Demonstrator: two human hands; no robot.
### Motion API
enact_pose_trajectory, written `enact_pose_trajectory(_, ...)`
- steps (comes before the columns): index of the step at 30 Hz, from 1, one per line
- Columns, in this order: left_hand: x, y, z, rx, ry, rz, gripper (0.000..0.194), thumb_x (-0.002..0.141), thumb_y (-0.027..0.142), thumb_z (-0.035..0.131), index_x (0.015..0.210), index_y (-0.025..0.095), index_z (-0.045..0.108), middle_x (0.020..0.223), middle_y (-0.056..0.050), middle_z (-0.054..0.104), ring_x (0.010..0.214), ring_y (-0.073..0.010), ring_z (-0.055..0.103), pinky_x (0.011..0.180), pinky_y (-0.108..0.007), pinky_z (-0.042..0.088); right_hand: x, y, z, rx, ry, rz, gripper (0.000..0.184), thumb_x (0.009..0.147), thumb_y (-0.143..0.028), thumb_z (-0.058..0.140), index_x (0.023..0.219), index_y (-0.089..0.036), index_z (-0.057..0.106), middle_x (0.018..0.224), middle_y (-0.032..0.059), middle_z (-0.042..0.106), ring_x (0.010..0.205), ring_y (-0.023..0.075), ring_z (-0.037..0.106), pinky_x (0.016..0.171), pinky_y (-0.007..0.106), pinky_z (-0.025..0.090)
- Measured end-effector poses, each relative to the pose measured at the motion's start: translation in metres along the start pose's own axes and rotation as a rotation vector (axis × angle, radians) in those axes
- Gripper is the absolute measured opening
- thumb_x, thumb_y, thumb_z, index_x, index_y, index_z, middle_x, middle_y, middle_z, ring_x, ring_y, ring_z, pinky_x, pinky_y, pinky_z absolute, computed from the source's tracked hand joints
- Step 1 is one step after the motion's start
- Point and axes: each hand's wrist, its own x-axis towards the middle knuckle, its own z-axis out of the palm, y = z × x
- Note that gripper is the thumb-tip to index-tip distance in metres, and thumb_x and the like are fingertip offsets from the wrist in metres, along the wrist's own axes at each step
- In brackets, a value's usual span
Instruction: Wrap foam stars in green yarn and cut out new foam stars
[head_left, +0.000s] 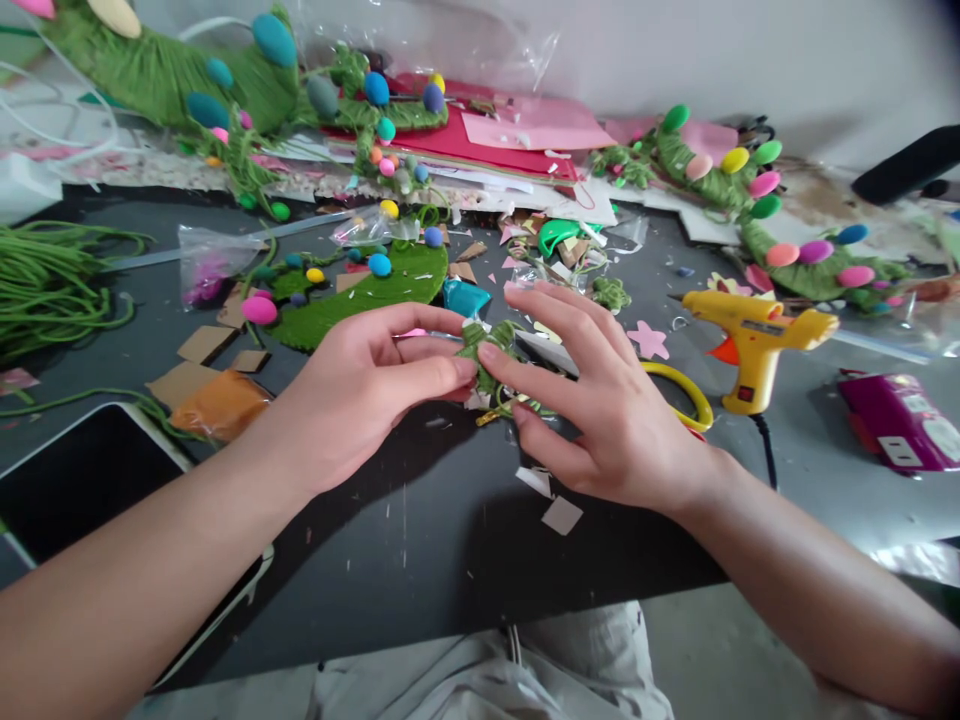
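Observation:
Between my two hands, above the dark table, is a small green yarn-wrapped shape. My left hand pinches its left side between thumb and fingers. From the other side my right hand touches it with a fingertip, its fingers spread apart. Loose green yarn trails from the shape under my right hand. Behind my hands lies a large green leaf shape, and a teal packet is just past my left fingertips. Partly hidden behind my right wrist are yellow scissor handles.
A yellow glue gun stands at right, its cord running down, near a purple box. On the left are a tablet, an orange packet and green yarn. Yarn-wrapped pieces with coloured eggs lie along the back.

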Motion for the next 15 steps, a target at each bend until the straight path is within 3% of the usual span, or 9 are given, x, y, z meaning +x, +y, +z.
enact_pose_trajectory(5,-0.0008,-0.0015,-0.0031,-0.032,-0.047,0.026,0.030,0.076,0.010,0.091,0.102,0.018,0.080,0.085,-0.003,0.082,0.074,-0.0148,0.076,0.074,-0.024,0.063,-0.0008,0.0019,-0.0016,-0.029,0.000,-0.026,0.057,0.093,-0.011,0.061,0.147,-0.031,0.062,0.168,0.0126,0.048,0.160,0.0417,0.040,0.121,0.072,0.043)
enact_pose_trajectory(11,-0.0019,-0.0035,-0.0065,-0.023,-0.080,0.059,0.028,0.079,0.013,0.091,0.105,0.021,0.081,0.087,-0.001,0.082,0.077,-0.0126,0.076,0.074,-0.018,0.063,0.0011,-0.0009,-0.0063,-0.105,-0.012,-0.045,0.049,0.095,-0.010,0.061,0.143,-0.019,0.068,0.163,0.0214,0.052,0.159,0.0420,0.042,0.122,0.065,0.045)
enact_pose_trajectory(15,-0.0028,-0.0045,-0.0066,0.011,-0.084,0.088,0.029,0.081,0.016,0.091,0.107,0.024,0.081,0.089,0.000,0.081,0.082,-0.0118,0.076,0.078,-0.017,0.063,0.0016,-0.0038,-0.0061,-0.135,-0.003,-0.028,0.050,0.095,-0.009,0.061,0.143,-0.020,0.069,0.162,0.0198,0.054,0.158,0.0409,0.045,0.122,0.063,0.046)
